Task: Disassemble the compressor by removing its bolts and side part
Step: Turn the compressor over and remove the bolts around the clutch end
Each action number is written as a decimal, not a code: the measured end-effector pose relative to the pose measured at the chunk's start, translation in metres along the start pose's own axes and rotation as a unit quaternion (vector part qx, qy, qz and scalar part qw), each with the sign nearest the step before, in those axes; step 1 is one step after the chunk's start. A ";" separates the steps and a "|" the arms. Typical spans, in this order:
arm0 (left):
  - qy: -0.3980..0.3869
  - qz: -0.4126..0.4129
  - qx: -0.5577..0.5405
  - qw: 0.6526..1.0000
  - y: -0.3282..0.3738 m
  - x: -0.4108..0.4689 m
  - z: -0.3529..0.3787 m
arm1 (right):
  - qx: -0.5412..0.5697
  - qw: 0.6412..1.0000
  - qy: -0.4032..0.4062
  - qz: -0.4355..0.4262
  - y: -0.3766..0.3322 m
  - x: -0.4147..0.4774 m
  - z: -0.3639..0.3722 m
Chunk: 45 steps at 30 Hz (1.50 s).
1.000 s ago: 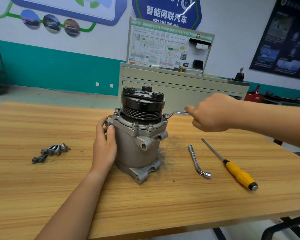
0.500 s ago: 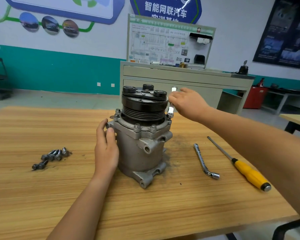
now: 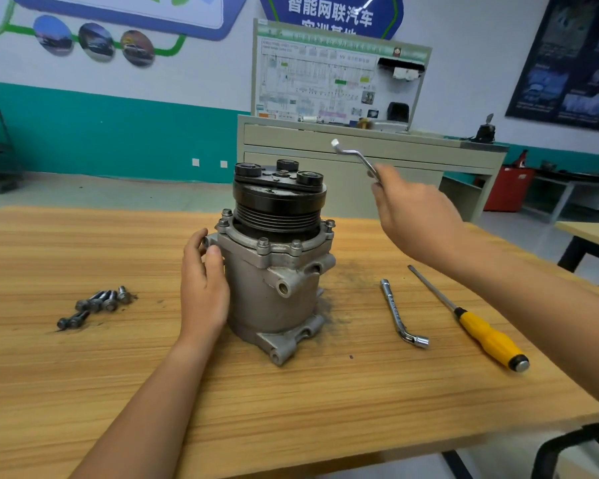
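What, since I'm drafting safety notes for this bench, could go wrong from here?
The compressor stands on end, steadied only by the left hand resting against it; hard turning might tip it. The right hand grips the wrench near one end; it could slip and drop. Loose bolts on the table might roll away.

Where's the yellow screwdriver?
In the head view, the yellow-handled screwdriver lies on the right of the wooden table, beside the bent silver socket wrench lying there.
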State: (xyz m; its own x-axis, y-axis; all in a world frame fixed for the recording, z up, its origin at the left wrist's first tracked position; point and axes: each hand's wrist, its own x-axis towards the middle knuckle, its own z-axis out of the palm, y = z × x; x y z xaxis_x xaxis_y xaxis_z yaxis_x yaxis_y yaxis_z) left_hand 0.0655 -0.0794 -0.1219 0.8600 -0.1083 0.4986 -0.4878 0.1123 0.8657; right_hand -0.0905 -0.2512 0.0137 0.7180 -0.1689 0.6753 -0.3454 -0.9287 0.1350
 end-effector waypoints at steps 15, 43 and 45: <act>0.001 -0.026 -0.021 0.999 0.005 0.000 -0.002 | -0.238 0.932 -0.269 -0.052 -0.045 -0.015 -0.044; 0.002 0.026 0.046 0.999 0.005 -0.004 -0.002 | -0.337 0.876 -0.313 -0.146 -0.064 -0.007 -0.053; 0.009 0.044 0.064 0.997 0.005 -0.005 0.000 | -0.342 0.874 -0.316 -0.142 -0.065 -0.008 -0.052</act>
State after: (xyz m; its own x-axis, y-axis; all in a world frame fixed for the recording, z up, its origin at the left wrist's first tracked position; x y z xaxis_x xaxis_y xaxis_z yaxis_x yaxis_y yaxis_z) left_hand 0.0589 -0.0779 -0.1197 0.8155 -0.0852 0.5725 -0.5750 -0.0058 0.8182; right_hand -0.1059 -0.1724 0.0374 0.9493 -0.3122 0.0380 -0.2237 -0.5854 0.7793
